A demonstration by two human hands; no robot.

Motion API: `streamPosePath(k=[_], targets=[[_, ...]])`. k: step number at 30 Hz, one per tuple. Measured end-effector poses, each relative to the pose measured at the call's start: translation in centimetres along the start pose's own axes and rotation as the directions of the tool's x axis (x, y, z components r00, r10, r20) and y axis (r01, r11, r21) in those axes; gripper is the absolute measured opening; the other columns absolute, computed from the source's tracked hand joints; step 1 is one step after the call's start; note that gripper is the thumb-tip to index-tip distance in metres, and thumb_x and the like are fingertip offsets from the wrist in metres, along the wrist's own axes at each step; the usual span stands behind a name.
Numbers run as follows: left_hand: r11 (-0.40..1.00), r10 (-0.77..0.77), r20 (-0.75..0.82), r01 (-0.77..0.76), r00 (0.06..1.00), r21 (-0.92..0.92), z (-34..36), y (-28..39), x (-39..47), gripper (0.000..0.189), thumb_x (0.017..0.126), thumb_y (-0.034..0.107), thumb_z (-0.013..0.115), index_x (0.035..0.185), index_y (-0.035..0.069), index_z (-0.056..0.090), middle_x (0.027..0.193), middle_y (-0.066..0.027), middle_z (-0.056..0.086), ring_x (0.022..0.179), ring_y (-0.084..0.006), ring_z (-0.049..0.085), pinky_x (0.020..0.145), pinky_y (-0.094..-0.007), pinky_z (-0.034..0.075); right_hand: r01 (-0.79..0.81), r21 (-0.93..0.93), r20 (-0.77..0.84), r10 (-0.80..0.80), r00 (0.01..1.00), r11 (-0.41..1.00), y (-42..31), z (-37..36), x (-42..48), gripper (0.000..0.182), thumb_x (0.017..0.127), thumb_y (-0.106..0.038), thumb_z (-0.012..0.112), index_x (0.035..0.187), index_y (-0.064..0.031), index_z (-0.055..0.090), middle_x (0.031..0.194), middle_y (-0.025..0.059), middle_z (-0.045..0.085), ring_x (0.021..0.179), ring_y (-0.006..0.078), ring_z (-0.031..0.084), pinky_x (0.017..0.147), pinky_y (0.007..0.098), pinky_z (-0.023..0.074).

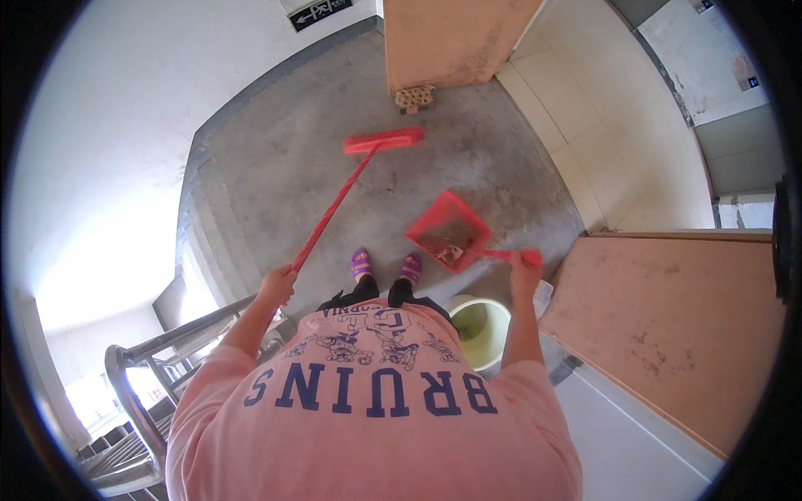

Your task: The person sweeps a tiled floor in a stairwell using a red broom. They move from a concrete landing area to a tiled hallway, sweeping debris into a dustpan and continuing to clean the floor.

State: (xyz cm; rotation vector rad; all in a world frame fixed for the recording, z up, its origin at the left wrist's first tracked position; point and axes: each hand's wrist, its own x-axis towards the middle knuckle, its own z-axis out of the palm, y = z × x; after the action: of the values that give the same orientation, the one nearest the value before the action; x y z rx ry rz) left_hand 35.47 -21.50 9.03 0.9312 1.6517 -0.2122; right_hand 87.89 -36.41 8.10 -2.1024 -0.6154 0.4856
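Observation:
My left hand is closed around the handle of a red broom. The broom's head rests on the grey concrete floor ahead of my feet. My right hand grips the short handle of a red plastic dustpan, to the right of the broom. Dirt and small scraps lie in the dustpan near its handle side. Between my right forearm and my body stands a pale plastic bucket, with something green inside. A small dark bit of debris lies on the floor between broom and dustpan.
A metal stair railing is at my left, with steps beyond it. An orange-brown door stands ahead, a patterned block at its foot. Another such door is at the right. A tiled floor lies past the doorway.

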Motion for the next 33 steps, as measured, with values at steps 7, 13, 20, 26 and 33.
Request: streamPosePath(k=[7, 13, 20, 26, 33], targets=[[0.999, -0.039, 0.021, 0.039, 0.999, 0.005, 2.5, -0.8, -0.6, 0.037, 0.084, 0.029, 0.049, 0.120, 0.022, 0.058, 0.056, -0.0049, 0.053, 0.040, -0.0137, 0.049, 0.037, -0.0289, 0.044, -0.059, -0.240, 0.090, 0.083, 0.993, 0.969, -7.0, 4.0, -0.9, 0.021, 0.074, -0.019, 0.067, 0.088, -0.0056, 0.058, 0.081, 0.0100, 0.062, 0.077, 0.0239, 0.060, 0.072, 0.0349, 0.0465], [0.996, 0.017, 0.267, 0.008, 0.964, -0.092, 3.8, -1.0, -4.2, 0.029, 0.088, 0.025, 0.055, 0.109, 0.008, 0.065, 0.079, -0.0082, 0.064, 0.072, -0.0125, 0.058, 0.066, -0.0288, 0.047, 0.087, -0.365, 0.022, -0.085, 0.996, 0.927, -4.8, 7.0, -1.7, 0.024, 0.076, -0.024, 0.066, 0.090, -0.0058, 0.059, 0.081, 0.0124, 0.062, 0.080, 0.0275, 0.061, 0.072, 0.0363, 0.0464], [0.987, -0.032, 0.412, 0.093, 0.910, -0.129, 0.7, 1.5, -8.4, 0.030, 0.090, 0.024, 0.054, 0.112, 0.007, 0.064, 0.075, -0.0035, 0.063, 0.056, -0.0099, 0.053, 0.050, -0.0245, 0.044, 0.017, -0.226, -0.029, -0.024, 0.999, 0.974, -4.5, 5.7, -2.2, 0.020, 0.074, -0.018, 0.065, 0.087, -0.0062, 0.056, 0.083, 0.0130, 0.061, 0.080, 0.0302, 0.059, 0.073, 0.0375, 0.0458], [0.993, 0.013, 0.315, 0.024, 0.949, -0.112, -0.6, 2.4, -6.0, 0.036, 0.092, 0.026, 0.050, 0.123, 0.008, 0.055, 0.068, -0.0032, 0.059, 0.049, -0.0089, 0.048, 0.045, -0.0225, 0.040, -0.019, -0.280, -0.092, -0.007, 0.996, 0.960, -5.7, 5.1, -2.4, 0.020, 0.075, -0.021, 0.064, 0.088, -0.0073, 0.057, 0.083, 0.0103, 0.062, 0.080, 0.0267, 0.060, 0.075, 0.0355, 0.0459], [0.997, 0.064, 0.159, -0.068, 0.985, 0.020, -1.3, 4.9, -2.1, 0.038, 0.091, 0.031, 0.048, 0.126, 0.016, 0.052, 0.058, -0.0013, 0.050, 0.041, -0.0088, 0.041, 0.036, -0.0236, 0.035, -0.022, -0.170, -0.147, -0.003, 0.989, 0.985, -2.3, 4.3, -2.0, 0.023, 0.074, -0.023, 0.065, 0.090, -0.0073, 0.059, 0.083, 0.0097, 0.062, 0.081, 0.0233, 0.061, 0.075, 0.0338, 0.0463]])
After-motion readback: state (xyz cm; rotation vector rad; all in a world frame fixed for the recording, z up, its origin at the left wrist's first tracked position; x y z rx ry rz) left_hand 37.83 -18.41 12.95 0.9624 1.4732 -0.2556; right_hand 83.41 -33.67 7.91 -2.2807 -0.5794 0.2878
